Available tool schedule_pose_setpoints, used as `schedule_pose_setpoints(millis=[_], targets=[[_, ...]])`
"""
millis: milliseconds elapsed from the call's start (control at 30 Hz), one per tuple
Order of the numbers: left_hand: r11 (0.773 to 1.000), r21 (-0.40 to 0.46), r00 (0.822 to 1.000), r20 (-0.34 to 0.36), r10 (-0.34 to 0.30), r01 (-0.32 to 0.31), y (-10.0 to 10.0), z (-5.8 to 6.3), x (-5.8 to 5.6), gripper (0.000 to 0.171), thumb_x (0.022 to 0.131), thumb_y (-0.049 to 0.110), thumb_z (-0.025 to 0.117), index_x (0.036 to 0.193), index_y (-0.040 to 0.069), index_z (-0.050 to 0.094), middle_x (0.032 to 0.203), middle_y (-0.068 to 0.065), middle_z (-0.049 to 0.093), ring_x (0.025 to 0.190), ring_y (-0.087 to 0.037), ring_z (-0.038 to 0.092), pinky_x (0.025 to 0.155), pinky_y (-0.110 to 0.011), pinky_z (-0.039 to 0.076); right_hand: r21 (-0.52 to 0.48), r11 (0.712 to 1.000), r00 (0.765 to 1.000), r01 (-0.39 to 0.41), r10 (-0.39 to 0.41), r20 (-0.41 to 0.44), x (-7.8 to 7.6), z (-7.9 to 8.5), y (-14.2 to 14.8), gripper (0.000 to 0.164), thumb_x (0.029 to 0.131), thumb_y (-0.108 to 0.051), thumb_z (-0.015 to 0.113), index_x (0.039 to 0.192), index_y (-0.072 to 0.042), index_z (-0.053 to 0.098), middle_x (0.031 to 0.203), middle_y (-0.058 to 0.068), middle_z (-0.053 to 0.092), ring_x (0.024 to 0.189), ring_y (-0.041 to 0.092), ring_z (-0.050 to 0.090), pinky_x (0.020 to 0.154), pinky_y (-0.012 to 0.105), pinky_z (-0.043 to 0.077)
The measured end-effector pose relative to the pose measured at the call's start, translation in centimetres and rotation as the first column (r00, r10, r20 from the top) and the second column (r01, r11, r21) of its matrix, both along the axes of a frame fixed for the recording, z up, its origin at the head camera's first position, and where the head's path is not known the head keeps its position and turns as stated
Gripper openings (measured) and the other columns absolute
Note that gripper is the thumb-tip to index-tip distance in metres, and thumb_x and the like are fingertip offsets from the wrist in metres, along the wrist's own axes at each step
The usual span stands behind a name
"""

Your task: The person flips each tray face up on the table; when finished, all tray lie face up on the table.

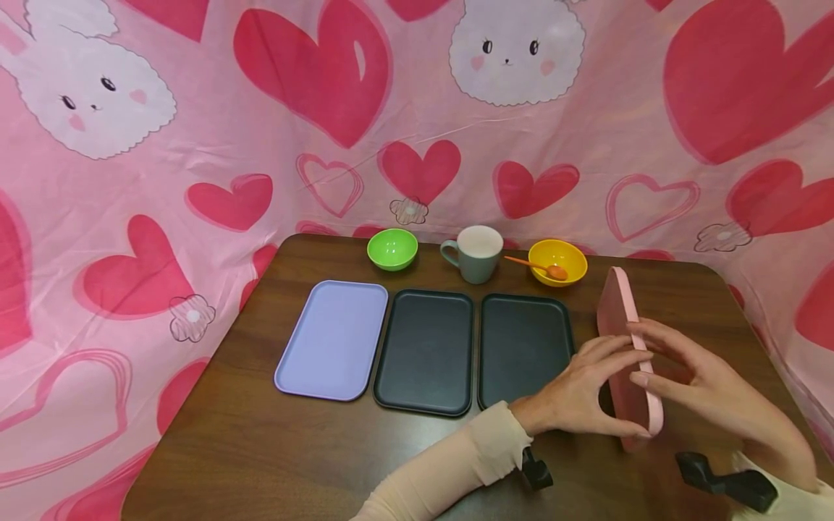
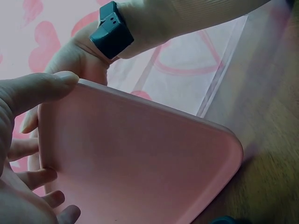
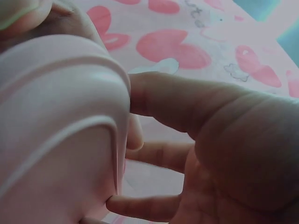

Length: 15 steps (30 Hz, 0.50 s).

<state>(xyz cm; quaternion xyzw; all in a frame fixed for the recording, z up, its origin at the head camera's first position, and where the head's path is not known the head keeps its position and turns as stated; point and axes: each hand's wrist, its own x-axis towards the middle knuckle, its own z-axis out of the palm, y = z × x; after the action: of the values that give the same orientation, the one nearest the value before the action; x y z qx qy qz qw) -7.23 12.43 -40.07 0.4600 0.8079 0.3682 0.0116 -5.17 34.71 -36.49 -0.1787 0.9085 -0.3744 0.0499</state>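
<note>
A pink tray [image 1: 611,307] stands tipped up nearly on its edge at the right of the table, between both hands. My left hand [image 1: 583,391] grips it from the left, thumb at its near corner and fingers spread along the rim. From the other side my right hand [image 1: 726,398] pinches the same tray, fingertips and thumb on the rim. In the left wrist view the tray's inner face [image 2: 135,154] shows, with the left thumb [image 2: 42,91] over its corner. Whether the lower edge touches the table cannot be told.
Left of the hands lie a lavender tray [image 1: 335,340], a black tray [image 1: 425,351] and another black tray [image 1: 524,344], partly behind the left hand. Behind them stand a green bowl [image 1: 392,250], a grey-green mug [image 1: 478,264] and a yellow bowl [image 1: 544,253] with an orange spoon [image 1: 555,272].
</note>
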Motion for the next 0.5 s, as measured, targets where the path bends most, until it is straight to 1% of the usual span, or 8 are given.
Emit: schedule_pose_setpoints(millis=[100, 200, 433, 500], targets=[[1.000, -0.007, 1.000, -0.027, 0.002, -0.002, 0.03, 0.02, 0.02, 0.094, 0.075, 0.041, 0.087, 0.152, 0.018, 0.038, 0.162, -0.002, 0.031, 0.151, -0.013, 0.024, 0.122, -0.027, 0.020, -0.017, 1.000, 1.000, -0.016, 0.016, 0.006, 0.08, -0.07, 0.04, 0.071, 0.091, -0.004, 0.069, 0.154, -0.015, 0.038, 0.150, -0.034, 0.028, 0.121, -0.026, 0.035, 0.079, 0.008, 0.047], [1.000, -0.018, 0.999, -0.054, 0.002, -0.003, 0.08, 0.07, 0.05, 0.095, 0.075, 0.042, 0.087, 0.152, 0.018, 0.038, 0.162, -0.002, 0.031, 0.151, -0.013, 0.025, 0.122, -0.025, 0.019, -0.021, 1.000, 1.000, -0.020, 0.021, 0.018, 0.13, -0.13, 0.17, 0.070, 0.092, -0.004, 0.068, 0.154, -0.015, 0.038, 0.150, -0.035, 0.027, 0.121, -0.028, 0.035, 0.079, 0.008, 0.047], [0.999, -0.040, 0.998, -0.063, -0.011, 0.009, 0.15, 0.11, 0.09, 0.095, 0.075, 0.043, 0.086, 0.153, 0.020, 0.037, 0.164, 0.000, 0.028, 0.151, -0.012, 0.023, 0.122, -0.025, 0.017, -0.017, 0.999, 0.999, -0.028, 0.029, 0.019, 0.05, -0.24, 0.68, 0.069, 0.093, -0.003, 0.066, 0.154, -0.015, 0.037, 0.150, -0.034, 0.027, 0.120, -0.027, 0.037, 0.080, 0.006, 0.046], [0.999, -0.036, 0.998, -0.064, -0.018, 0.016, 0.15, 0.12, 0.10, 0.093, 0.076, 0.042, 0.086, 0.153, 0.019, 0.038, 0.164, 0.000, 0.028, 0.151, -0.013, 0.024, 0.122, -0.026, 0.018, -0.020, 1.000, 1.000, -0.016, 0.017, 0.025, 0.06, -0.22, 0.77, 0.068, 0.093, -0.003, 0.066, 0.154, -0.015, 0.037, 0.150, -0.033, 0.029, 0.120, -0.027, 0.039, 0.080, 0.006, 0.046]])
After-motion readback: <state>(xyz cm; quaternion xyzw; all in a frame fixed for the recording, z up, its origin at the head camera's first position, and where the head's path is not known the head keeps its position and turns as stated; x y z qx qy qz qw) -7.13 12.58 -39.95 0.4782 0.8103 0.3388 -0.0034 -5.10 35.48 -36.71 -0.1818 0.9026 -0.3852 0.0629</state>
